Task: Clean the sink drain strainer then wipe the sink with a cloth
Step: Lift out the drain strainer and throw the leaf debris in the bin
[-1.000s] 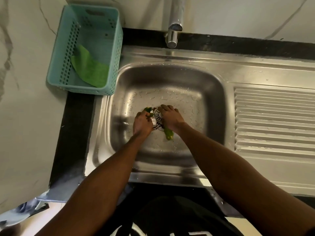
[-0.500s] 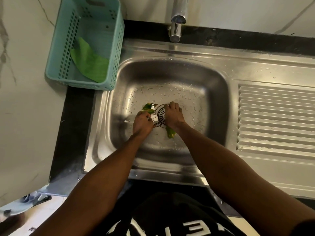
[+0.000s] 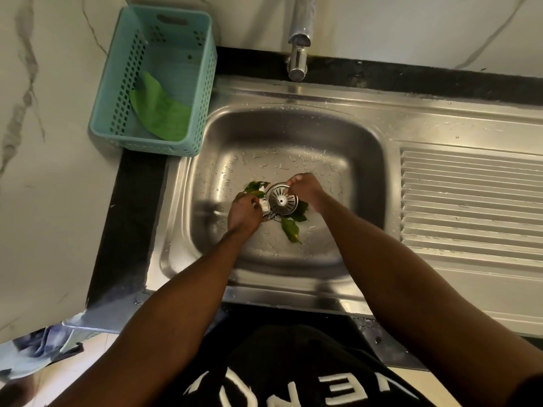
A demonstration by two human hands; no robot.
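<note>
A round metal drain strainer (image 3: 282, 199) sits at the middle of the wet steel sink (image 3: 361, 160). My right hand (image 3: 305, 190) pinches its far right rim. My left hand (image 3: 245, 212) grips a silvery scrap of wrapper (image 3: 264, 203) just left of the strainer. Green leaves lie around the drain, one at the upper left (image 3: 255, 187) and others at the lower right (image 3: 291, 229). A green cloth (image 3: 160, 113) lies in the teal basket (image 3: 117, 92).
The tap (image 3: 298, 36) hangs over the sink's back edge. A ribbed draining board (image 3: 470, 201) lies to the right. The basket stands on the counter at the sink's back left corner. A marble wall closes the left side.
My right hand has slid off the strainer's top to its far rim, uncovering it. My left hand has taken hold of the wrapper scrap. The camera shifted slightly.
</note>
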